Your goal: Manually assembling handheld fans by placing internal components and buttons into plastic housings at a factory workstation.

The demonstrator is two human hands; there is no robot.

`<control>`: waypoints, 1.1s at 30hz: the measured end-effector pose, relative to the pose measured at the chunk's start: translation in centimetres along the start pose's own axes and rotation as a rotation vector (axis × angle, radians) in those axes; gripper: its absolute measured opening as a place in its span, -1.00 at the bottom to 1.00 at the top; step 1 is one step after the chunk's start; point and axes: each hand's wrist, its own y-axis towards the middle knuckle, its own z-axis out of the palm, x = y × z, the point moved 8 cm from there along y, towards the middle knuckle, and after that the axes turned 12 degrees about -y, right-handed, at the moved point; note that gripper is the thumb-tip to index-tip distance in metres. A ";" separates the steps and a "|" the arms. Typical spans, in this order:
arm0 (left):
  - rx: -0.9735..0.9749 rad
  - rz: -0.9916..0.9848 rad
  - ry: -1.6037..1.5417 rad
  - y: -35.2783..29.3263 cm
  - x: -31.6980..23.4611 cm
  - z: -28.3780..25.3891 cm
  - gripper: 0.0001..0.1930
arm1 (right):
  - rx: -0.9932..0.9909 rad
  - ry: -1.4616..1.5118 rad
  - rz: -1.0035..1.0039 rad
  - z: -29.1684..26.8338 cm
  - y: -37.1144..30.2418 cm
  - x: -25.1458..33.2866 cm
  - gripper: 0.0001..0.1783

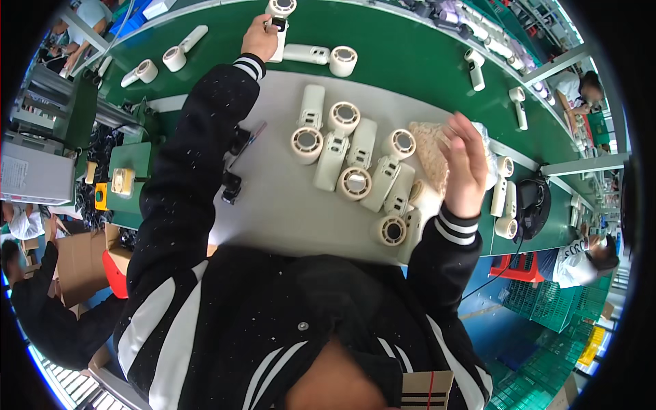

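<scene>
Stretched far forward, my left hand (260, 39) is closed around the handle of a cream handheld fan (280, 49) on the green belt. Another handheld fan (306, 54) lies on its side just right of it. My right hand (467, 160) is raised over the right side of the grey work surface (273, 198), fingers stretched and slightly blurred, with nothing seen in it. Behind that hand sits a clear plastic bag of small beige parts (429, 152). Several more handheld fans (335, 160) lie in a loose group between my arms, heads pointing different ways.
Dark small devices (232, 186) lie beside my left sleeve. More fans rest along the green belt (403, 55). A black coiled bundle (533, 208) is at the right, above a red stool (516, 268). A green fixture with a yellow button box (102, 196) stands left. Other people work nearby.
</scene>
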 end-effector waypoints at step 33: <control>0.212 -0.113 0.412 -27.7 -7.1 -7.5 -0.35 | -0.170 -0.436 -0.112 -14.0 1.6 -5.0 -0.82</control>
